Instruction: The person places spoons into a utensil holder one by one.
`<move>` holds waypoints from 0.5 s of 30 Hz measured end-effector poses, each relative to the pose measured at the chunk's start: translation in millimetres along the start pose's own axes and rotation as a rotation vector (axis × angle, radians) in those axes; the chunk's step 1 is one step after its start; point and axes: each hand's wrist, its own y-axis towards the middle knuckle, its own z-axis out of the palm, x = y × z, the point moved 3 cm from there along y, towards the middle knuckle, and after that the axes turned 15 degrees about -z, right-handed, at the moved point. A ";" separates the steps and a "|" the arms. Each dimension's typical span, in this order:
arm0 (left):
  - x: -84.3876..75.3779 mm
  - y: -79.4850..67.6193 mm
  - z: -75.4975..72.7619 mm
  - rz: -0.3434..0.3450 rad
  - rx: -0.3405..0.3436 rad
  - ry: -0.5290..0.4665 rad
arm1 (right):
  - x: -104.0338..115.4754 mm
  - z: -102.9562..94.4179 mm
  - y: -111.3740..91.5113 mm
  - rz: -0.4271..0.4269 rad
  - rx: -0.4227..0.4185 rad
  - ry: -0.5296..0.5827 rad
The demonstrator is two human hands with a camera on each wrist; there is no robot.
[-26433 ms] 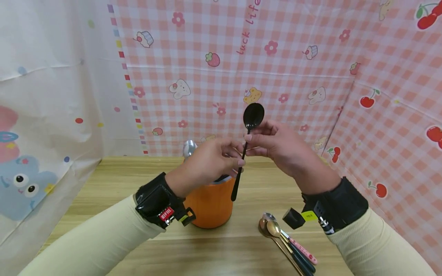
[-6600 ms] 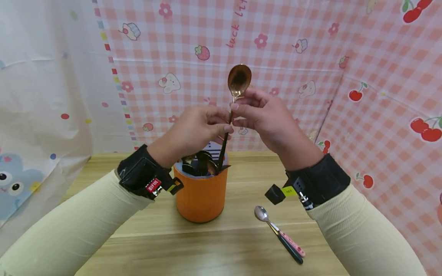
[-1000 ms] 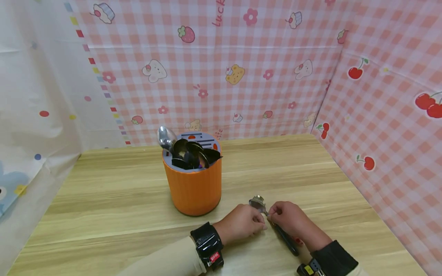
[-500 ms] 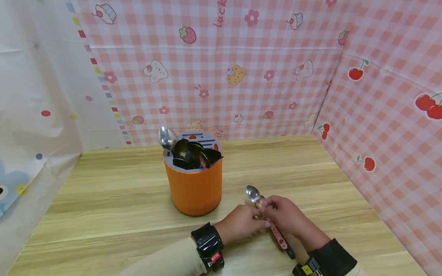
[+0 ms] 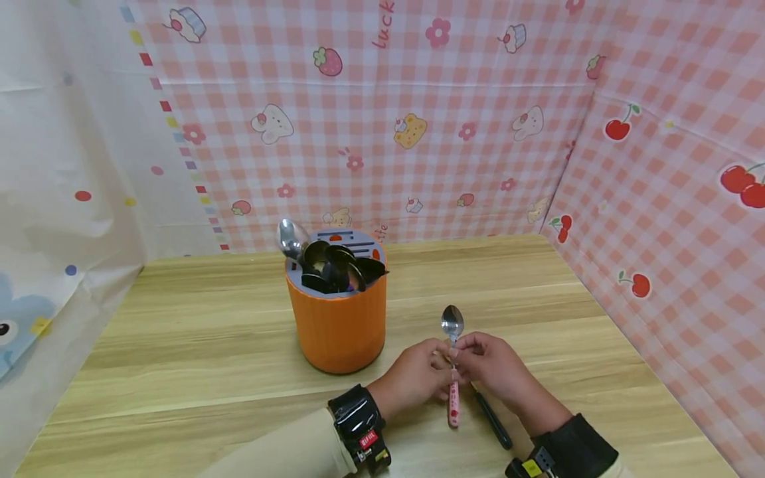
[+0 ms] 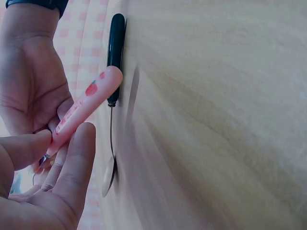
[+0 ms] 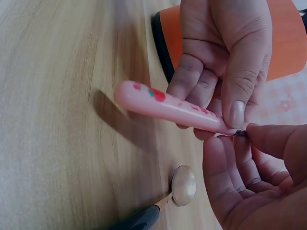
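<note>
Both hands hold a teaspoon with a silver bowl and a pink, strawberry-printed handle. My left hand pinches the upper end of the pink handle between thumb and fingers. My right hand pinches the thin metal neck just above. The bowl points away from me, and the handle's rounded end is raised off the table in the wrist views. Beneath it lies a second spoon with a dark handle; the right hand hides its bowl in the head view, but the bowl shows in the right wrist view.
Left of the hands stands an orange cylindrical utensil holder with a slotted grey top. Several dark spoons and one silver spoon stick out of it. The wooden table ends at a pink checked cloth behind.
Over the last second the pink-handled spoon is lifted off the dark-handled one and swung upright between both hands. Earlier, black and gold spoons were held above the holder, and more spoons lay on the table.
</note>
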 end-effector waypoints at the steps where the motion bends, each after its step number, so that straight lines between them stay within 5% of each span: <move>1: -0.4 -0.1 -0.7 -0.002 -0.003 0.005 | 0.2 0.1 0.1 -0.002 0.001 0.004; 15: -10.2 -11.2 -14.4 0.088 -0.074 0.119 | 11.6 -0.2 4.5 -0.050 0.001 0.146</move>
